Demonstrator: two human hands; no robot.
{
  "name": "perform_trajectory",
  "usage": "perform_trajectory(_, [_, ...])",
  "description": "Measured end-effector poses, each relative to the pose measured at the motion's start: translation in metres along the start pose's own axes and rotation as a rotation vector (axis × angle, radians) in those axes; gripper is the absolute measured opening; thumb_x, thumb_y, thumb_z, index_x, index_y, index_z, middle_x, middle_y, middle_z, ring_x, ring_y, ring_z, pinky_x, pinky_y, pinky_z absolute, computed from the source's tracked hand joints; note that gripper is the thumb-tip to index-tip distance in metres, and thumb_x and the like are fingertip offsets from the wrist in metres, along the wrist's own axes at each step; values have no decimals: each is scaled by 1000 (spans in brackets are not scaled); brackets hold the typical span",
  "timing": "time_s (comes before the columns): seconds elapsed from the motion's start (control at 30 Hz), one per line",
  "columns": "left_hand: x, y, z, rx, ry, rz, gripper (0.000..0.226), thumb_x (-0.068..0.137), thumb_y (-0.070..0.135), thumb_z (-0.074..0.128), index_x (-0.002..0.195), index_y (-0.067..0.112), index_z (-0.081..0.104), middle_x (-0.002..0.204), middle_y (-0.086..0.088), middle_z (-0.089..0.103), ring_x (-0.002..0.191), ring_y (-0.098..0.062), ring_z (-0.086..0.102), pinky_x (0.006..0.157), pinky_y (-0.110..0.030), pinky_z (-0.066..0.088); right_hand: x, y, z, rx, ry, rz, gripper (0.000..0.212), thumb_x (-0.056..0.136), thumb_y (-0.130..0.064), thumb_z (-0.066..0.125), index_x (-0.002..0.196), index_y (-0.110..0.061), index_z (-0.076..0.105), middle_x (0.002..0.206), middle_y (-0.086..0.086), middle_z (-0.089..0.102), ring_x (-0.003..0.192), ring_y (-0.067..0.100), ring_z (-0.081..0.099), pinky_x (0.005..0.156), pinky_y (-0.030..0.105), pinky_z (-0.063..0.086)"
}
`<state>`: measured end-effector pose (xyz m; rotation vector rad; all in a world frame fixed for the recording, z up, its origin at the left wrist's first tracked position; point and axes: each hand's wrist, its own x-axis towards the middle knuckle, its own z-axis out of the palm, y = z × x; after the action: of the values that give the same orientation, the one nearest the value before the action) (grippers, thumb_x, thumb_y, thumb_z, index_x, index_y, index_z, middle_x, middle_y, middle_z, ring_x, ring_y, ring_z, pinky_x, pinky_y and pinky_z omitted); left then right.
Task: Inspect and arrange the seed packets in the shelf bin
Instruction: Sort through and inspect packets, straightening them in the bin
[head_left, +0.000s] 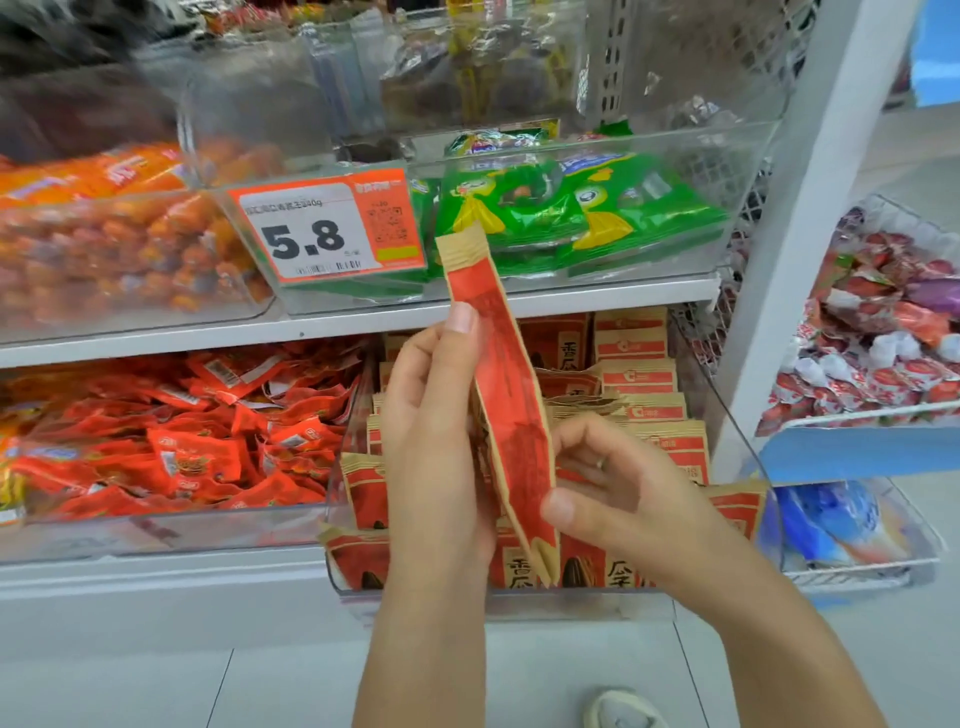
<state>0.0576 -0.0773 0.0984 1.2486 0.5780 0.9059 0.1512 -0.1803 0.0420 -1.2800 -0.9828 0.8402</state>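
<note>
The seed packet (511, 415) was held edge-on above the clear shelf bin (737, 410), between its front and back walls. The risk I judged: it could slip and fall onto the standing rows of packets (647, 374) and knock them over, because only fingertips held it. The left hand (436, 441) gripped the packet's left side, thumb high on the red face. The right hand (618, 493) pinched the lower edge with the thumb; its other fingers were curled behind, probably also touching the packet.
</note>
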Motion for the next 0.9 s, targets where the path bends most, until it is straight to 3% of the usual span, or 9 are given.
perform_trajectory(0.07, [-1,-2,0,10,-42,-19,44,75,44,69,103,11,59,94,-6,61,83,-16,56,70,-24,44,-1,-2,0,38,5,0,50,59,-49,82,90,-16,62,94,-18,70,98,6,67,83,22,52])
perform_trajectory(0.13, [-1,-8,0,52,-117,-34,54,77,49,52,114,11,60,105,-7,64,92,-16,59,74,-27,45,-2,-6,-2,61,44,-4,49,62,-40,76,93,-6,59,92,-12,71,93,9,68,78,24,53])
perform_trajectory(0.2, [-1,-16,-2,77,-231,-28,60,81,58,52,122,16,62,117,-4,68,105,-16,63,84,-32,46,-3,-10,-6,70,134,-34,55,63,-39,74,96,1,55,94,-8,72,92,11,69,74,27,55])
perform_trajectory(0.27, [-2,-21,-6,149,-357,15,51,85,59,58,121,24,64,119,1,69,114,-16,63,94,-34,48,-5,-15,-13,69,261,-82,58,64,-39,73,98,3,54,94,-7,72,88,10,68,69,23,54])
perform_trajectory(0.4, [-3,-25,-11,283,-455,30,21,78,38,76,97,32,70,97,13,74,92,-3,69,77,-14,52,-8,-17,-21,64,475,-125,54,61,-40,75,95,-3,56,95,0,73,90,12,69,65,19,53])
perform_trajectory(0.57, [-9,-24,-10,395,-470,55,18,76,31,73,93,26,73,88,12,75,84,-3,71,75,-14,53,-8,-13,-20,47,536,-128,52,61,-44,74,93,-6,59,90,-6,72,89,10,69,69,21,54])
perform_trajectory(0.77, [-7,-28,-10,529,-453,182,13,92,25,62,92,30,74,86,17,74,88,-4,70,81,-29,57,-8,-12,-23,-32,558,-105,55,62,-45,74,95,-4,58,99,3,73,97,17,70,72,23,55])
perform_trajectory(0.9, [-6,-35,-8,611,-420,254,16,96,31,57,90,34,71,80,9,73,78,-18,69,73,-45,56,-8,-12,-25,-47,541,-96,52,65,-39,76,96,-1,58,93,5,74,90,17,71,69,22,55])
